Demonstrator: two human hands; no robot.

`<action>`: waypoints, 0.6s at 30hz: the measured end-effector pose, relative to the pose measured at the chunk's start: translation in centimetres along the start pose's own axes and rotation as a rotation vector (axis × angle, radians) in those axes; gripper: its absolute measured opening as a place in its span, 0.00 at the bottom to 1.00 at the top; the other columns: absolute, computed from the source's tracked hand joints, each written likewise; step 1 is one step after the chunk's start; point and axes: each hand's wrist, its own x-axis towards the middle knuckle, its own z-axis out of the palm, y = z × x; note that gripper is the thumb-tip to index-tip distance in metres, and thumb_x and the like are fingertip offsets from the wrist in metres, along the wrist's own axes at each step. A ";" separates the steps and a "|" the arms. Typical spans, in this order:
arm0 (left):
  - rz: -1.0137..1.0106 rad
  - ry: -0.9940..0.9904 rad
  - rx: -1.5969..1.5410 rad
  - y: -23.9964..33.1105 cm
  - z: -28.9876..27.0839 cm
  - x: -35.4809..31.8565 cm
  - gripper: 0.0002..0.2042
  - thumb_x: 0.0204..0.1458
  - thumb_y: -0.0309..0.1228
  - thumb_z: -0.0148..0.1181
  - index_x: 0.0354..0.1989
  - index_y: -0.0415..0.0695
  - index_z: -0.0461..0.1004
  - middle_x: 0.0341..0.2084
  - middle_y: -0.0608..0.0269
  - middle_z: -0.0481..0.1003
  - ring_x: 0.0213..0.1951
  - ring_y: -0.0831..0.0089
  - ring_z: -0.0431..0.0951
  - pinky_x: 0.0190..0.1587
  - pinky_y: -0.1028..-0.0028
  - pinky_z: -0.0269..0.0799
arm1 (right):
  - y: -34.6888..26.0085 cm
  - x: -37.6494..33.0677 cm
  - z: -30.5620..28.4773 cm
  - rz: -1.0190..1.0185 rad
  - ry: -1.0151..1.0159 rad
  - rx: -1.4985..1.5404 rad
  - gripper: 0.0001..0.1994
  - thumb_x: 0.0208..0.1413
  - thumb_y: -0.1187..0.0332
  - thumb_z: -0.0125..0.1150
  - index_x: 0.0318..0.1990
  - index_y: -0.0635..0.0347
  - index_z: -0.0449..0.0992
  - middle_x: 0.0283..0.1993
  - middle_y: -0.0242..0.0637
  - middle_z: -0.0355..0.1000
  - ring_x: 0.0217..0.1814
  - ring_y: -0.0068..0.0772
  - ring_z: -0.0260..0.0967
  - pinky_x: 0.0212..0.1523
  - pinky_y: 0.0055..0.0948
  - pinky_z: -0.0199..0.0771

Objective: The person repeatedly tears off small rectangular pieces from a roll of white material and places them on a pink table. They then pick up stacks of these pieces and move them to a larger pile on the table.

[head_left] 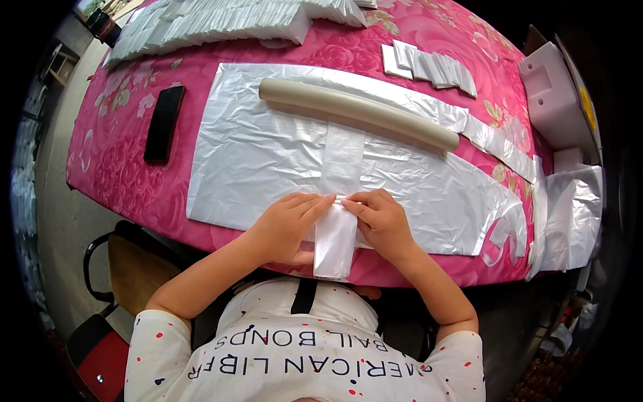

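A narrow folded white plastic bag (pixel 333 251) lies at the near edge of the table, its end hanging toward me. My left hand (pixel 289 224) pinches its far end from the left, thumb and fingers closed at the fold. On the other side, my right hand (pixel 382 220) pinches the same fold, fingertips almost touching those of the left. Beyond the hands, the strip continues flat over wide silvery-white plastic bags (pixel 254 161) spread out on the table. A long beige tube (pixel 362 112) rests across these bags, slanting down to the right.
A pink floral cloth (pixel 124 174) covers the table. A black phone (pixel 164 125) lies at left. Folded bags (pixel 432 68) form a row at far right, with larger stacks (pixel 221 27) at the back. A white foam box (pixel 559 94) and draped bags (pixel 569 218) line the right edge.
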 end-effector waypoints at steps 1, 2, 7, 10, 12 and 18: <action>-0.052 0.015 -0.053 -0.1 0.1 0.1 0.38 0.37 0.43 0.61 0.57 0.35 0.59 0.48 0.50 0.69 0.47 0.57 0.71 0.52 0.63 0.63 | 0.2 0.1 0.0 0.041 0.011 0.024 0.15 0.39 0.80 0.59 0.38 0.55 0.78 0.38 0.35 0.74 0.38 0.33 0.71 0.37 0.28 0.71; -0.104 0.029 -0.106 -0.3 0.2 0.2 0.36 0.40 0.43 0.59 0.57 0.35 0.58 0.47 0.50 0.70 0.46 0.56 0.72 0.51 0.63 0.64 | 0.4 0.2 0.0 0.128 -0.001 0.097 0.12 0.42 0.78 0.58 0.37 0.57 0.78 0.34 0.35 0.74 0.34 0.34 0.70 0.35 0.29 0.71; -0.432 0.289 -0.521 0.0 0.4 1.8 0.31 0.50 0.38 0.52 0.60 0.35 0.52 0.54 0.46 0.63 0.50 0.54 0.67 0.55 0.61 0.59 | 0.1 2.8 -0.9 0.613 -0.100 0.381 0.08 0.49 0.71 0.55 0.33 0.67 0.77 0.23 0.39 0.73 0.22 0.32 0.71 0.26 0.29 0.68; -0.060 0.376 -0.074 0.1 0.9 1.9 0.32 0.51 0.38 0.52 0.61 0.35 0.51 0.58 0.45 0.57 0.56 0.51 0.61 0.58 0.59 0.55 | 0.3 4.2 -1.3 0.767 -0.183 0.433 0.11 0.50 0.68 0.55 0.30 0.71 0.75 0.20 0.39 0.72 0.22 0.26 0.72 0.23 0.24 0.67; -0.080 0.135 0.114 0.7 1.7 2.1 0.33 0.51 0.41 0.50 0.62 0.35 0.49 0.62 0.44 0.50 0.63 0.52 0.50 0.63 0.59 0.45 | -0.1 5.1 -2.1 0.855 -0.231 0.478 0.12 0.51 0.67 0.55 0.28 0.71 0.75 0.20 0.38 0.72 0.22 0.26 0.73 0.23 0.23 0.68; -0.295 -0.025 0.319 1.2 4.4 2.2 0.36 0.50 0.43 0.50 0.62 0.32 0.48 0.64 0.45 0.45 0.66 0.55 0.41 0.65 0.58 0.34 | 0.3 4.7 -1.5 0.885 -0.202 0.517 0.10 0.48 0.68 0.59 0.29 0.70 0.74 0.22 0.37 0.72 0.22 0.25 0.72 0.24 0.24 0.70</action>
